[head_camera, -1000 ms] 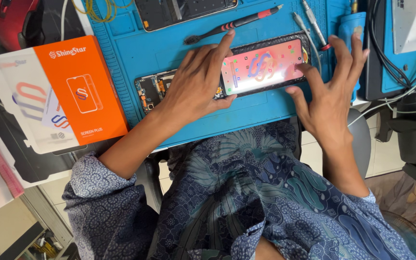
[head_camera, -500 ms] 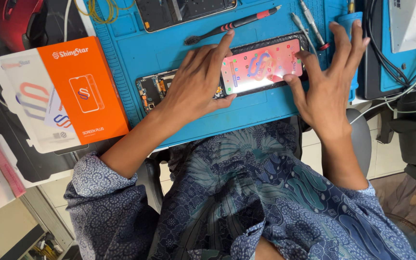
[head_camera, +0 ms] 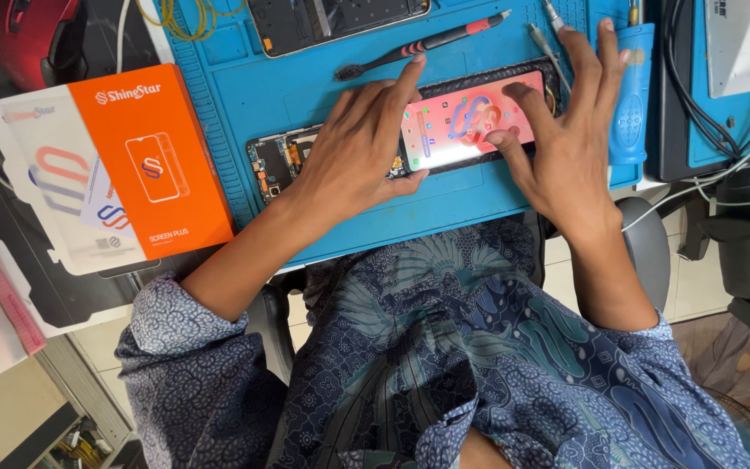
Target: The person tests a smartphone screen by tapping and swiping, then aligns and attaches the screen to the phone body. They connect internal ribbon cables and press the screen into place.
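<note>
Steadying the lit phone screen (head_camera: 470,122) on the blue mat (head_camera: 323,95), left hand (head_camera: 362,143) lies flat and open across it while right hand (head_camera: 566,143), fingers spread, thumbs it.

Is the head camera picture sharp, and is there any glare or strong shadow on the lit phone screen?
In the head view the light is even and soft; the hands cast only faint shadows on the blue mat. The lit phone screen glows pink, brighter at its lower left edge, without hard glare. The left hand, right hand and orange box look sharp; the edges bend slightly.
</note>
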